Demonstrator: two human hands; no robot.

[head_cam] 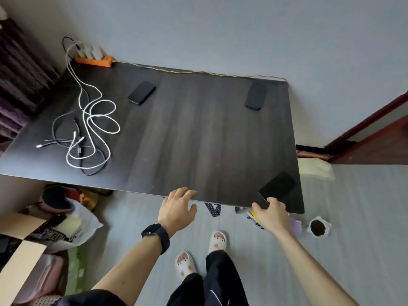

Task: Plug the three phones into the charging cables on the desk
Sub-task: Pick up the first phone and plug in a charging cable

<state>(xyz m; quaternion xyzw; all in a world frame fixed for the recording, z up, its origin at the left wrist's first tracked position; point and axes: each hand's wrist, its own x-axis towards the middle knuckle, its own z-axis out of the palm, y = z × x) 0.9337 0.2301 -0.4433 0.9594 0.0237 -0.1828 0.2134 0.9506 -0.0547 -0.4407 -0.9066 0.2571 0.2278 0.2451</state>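
Three black phones lie on the counter (198, 133) | white cables (92, 120) far left of near phone (277, 187) | left hand (176, 208) open | right hand (270, 214) open, touching near phone

The dark wood-grain desk top (187, 133) showed a smooth, semi-matt laminate finish. The black slab phone (277, 186) just beyond the right hand (270, 214) had a glossy glass face; the two black phones farther off (141, 92) (256, 95) looked duller. Well left of the left hand (176, 208), the white cables (97, 120) appeared smooth and plastic-sheathed. The black wrist band (157, 237) looked matt, rubbery. The brown box (19, 257) was plain matt cardboard.
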